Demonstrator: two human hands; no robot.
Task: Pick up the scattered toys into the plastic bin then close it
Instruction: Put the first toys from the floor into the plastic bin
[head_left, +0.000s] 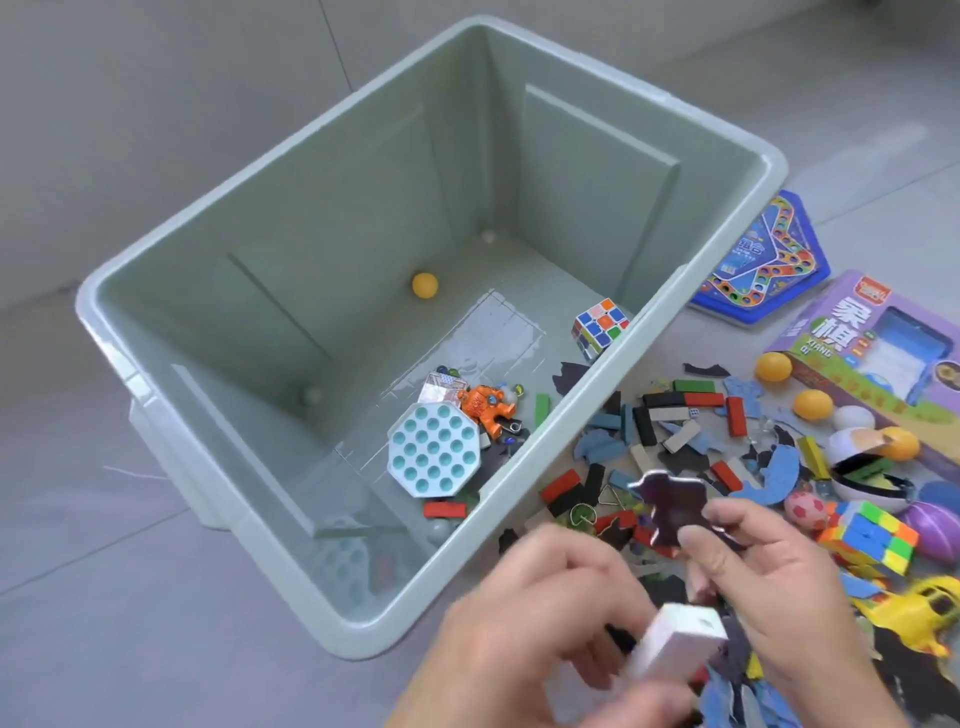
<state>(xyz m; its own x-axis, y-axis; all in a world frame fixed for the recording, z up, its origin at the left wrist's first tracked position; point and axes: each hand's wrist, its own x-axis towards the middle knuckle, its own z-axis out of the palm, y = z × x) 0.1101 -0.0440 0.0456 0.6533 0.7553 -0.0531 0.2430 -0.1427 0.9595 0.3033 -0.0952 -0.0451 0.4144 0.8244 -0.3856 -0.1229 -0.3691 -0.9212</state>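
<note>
Bin (249, 218): pale grey-green, plain. Inside: yellow ball (425, 285); cube (600, 326) with white, blue, orange, green and red squares; white octagon (434, 450) dotted with teal bubbles; orange figure (487, 409). Floor (130, 130): grey tiles. Board (759, 260): blue, multicoloured dots. Box (852, 332): purple and green. Right hand (753, 566) grips a dark purple piece (667, 501); left hand (540, 613), a white block (675, 642).

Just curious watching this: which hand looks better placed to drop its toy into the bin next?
Probably the left hand: it holds a white block and sits nearer the bin rim than the right hand does.
</note>
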